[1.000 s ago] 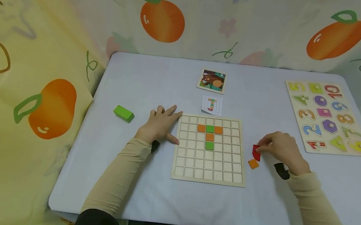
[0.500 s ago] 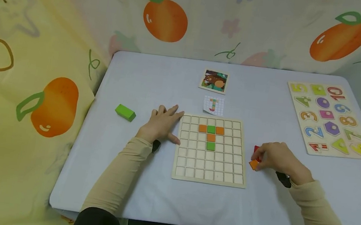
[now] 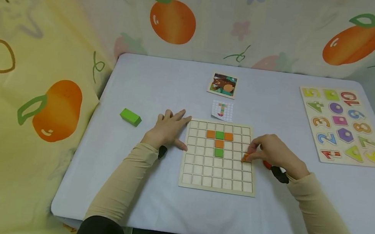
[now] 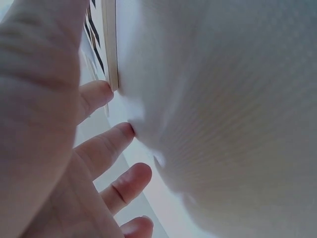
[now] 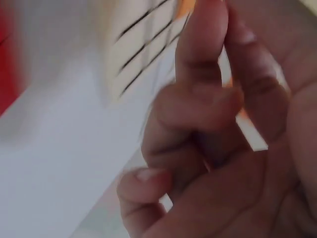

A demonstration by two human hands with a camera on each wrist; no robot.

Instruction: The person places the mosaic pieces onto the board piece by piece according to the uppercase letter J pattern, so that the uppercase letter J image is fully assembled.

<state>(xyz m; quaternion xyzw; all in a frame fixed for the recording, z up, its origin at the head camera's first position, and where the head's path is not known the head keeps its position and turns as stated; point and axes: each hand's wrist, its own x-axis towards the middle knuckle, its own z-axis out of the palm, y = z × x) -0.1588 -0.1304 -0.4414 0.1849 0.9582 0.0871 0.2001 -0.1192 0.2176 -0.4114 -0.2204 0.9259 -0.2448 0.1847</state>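
Note:
A wooden grid board (image 3: 202, 170) lies at the middle of the table, with several orange and green square tiles (image 3: 218, 152) set in a T shape near its top. My left hand (image 3: 166, 131) is spread at the board's left side, thumb and index fingertip touching its edge. Over the board's right edge, my right hand (image 3: 270, 151) pinches an orange square tile (image 3: 245, 157) between thumb and fingers. A red piece (image 3: 267, 164) lies on the table just right of the board, partly hidden by that hand; in the right wrist view it is blurred.
A small printed grid card (image 3: 222, 110) lies above the board, with a bear picture tile (image 3: 222, 85) beyond it. A green block (image 3: 130, 117) sits at the left. A number-and-shape puzzle board (image 3: 345, 127) occupies the right side of the table (image 3: 149, 205).
My right hand has moved from the red piece to the orange tile, picked it up, and carried it left over the board's edge. My left hand has stayed in place.

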